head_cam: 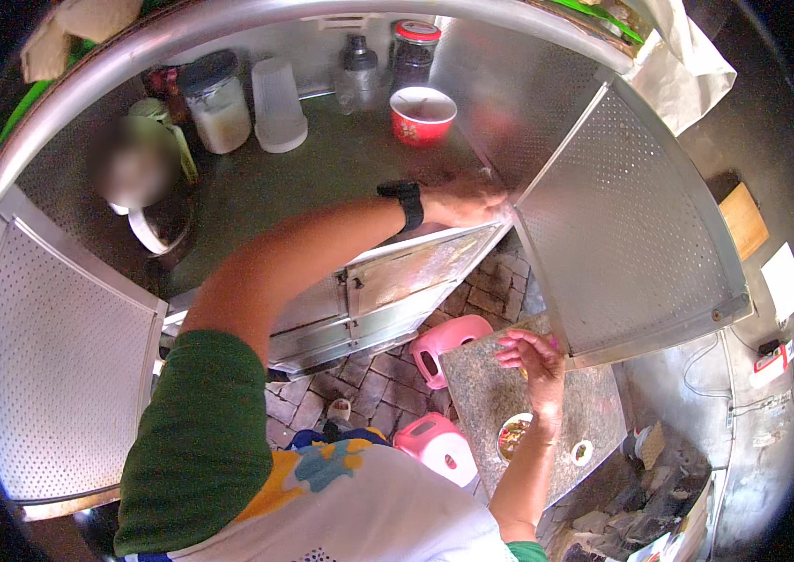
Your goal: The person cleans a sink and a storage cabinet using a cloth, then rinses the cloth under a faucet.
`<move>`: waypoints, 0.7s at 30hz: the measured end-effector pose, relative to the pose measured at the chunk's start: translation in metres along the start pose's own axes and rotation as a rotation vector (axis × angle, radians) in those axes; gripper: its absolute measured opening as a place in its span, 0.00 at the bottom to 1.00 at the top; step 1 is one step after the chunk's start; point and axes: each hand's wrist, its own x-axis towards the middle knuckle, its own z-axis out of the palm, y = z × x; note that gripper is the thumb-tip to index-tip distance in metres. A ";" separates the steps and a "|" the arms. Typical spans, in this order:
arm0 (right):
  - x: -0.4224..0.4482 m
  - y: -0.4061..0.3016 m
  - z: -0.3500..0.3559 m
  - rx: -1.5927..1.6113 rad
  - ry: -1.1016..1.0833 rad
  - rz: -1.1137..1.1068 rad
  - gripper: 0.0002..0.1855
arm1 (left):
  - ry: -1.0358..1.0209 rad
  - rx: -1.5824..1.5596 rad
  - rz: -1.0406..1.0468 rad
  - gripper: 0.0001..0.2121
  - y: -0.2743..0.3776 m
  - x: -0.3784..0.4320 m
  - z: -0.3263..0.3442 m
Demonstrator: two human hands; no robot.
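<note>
My left hand [465,199], with a black watch on its wrist, reaches into a metal cabinet [298,183]. Its fingers are at the right front corner of the shelf, by the hinge side of an open perforated metal door [636,232]. Something whitish shows at the fingertips; whether it is held cannot be made out. Beside that door's inner lower corner, my right hand [536,362] is raised with fingers apart and nothing visible in them. Behind the left hand stands a red and white paper bowl [423,118].
On the shelf stand a lidded jar [217,105], a translucent plastic container [279,105], a shaker-like bottle [358,74], a red-lidded jar [413,53] and a white-handled vessel [147,228]. Below are pink stools [432,439] and a stone-topped table [579,400] with a food bowl [511,435]. A second door [73,365] swings out leftward.
</note>
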 end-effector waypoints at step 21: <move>0.002 0.007 0.000 -0.011 -0.074 0.075 0.11 | 0.313 0.319 -0.190 0.13 -0.099 -0.159 -0.032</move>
